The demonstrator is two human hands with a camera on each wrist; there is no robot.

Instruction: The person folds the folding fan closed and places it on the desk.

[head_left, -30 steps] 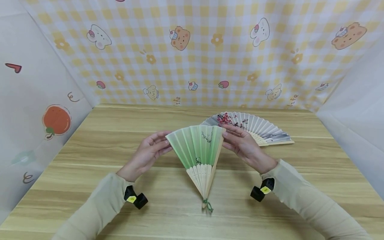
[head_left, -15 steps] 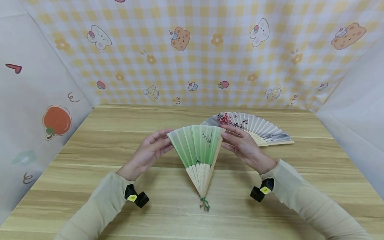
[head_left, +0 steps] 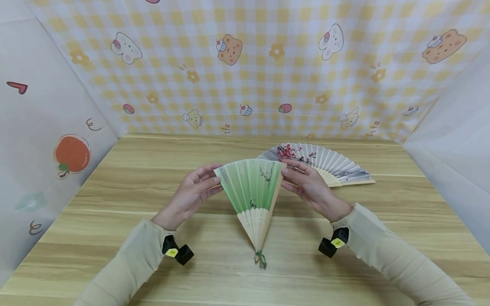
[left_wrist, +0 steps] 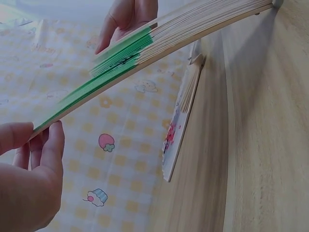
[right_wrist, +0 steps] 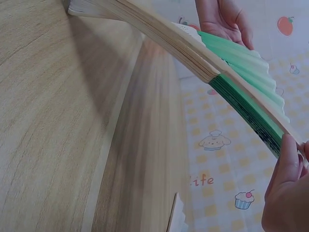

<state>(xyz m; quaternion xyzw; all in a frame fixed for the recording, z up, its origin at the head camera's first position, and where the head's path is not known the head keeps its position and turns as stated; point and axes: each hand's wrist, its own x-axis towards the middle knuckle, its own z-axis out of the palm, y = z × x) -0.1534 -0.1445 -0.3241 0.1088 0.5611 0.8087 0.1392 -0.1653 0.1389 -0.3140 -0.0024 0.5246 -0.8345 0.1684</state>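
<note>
A partly spread green folding fan stands tilted between both hands, its pivot end low with a knotted green cord. By its upper left edge, my left hand pinches the outer rib between thumb and fingers, as the left wrist view shows on the fan. At the upper right corner my right hand pinches the other outer rib; in the right wrist view its fingers lie against the fan's edge. On the right side several leaves are still bunched together.
Behind the right hand, a white and grey folding fan with red blossoms lies spread on the wooden table. A yellow checked cloth hangs at the table's back edge, with white sheets at the sides.
The green fan's lower end has shifted slightly left, and its upper left corner slightly right. My left hand has moved a little to the right. The blossom fan stays put.
</note>
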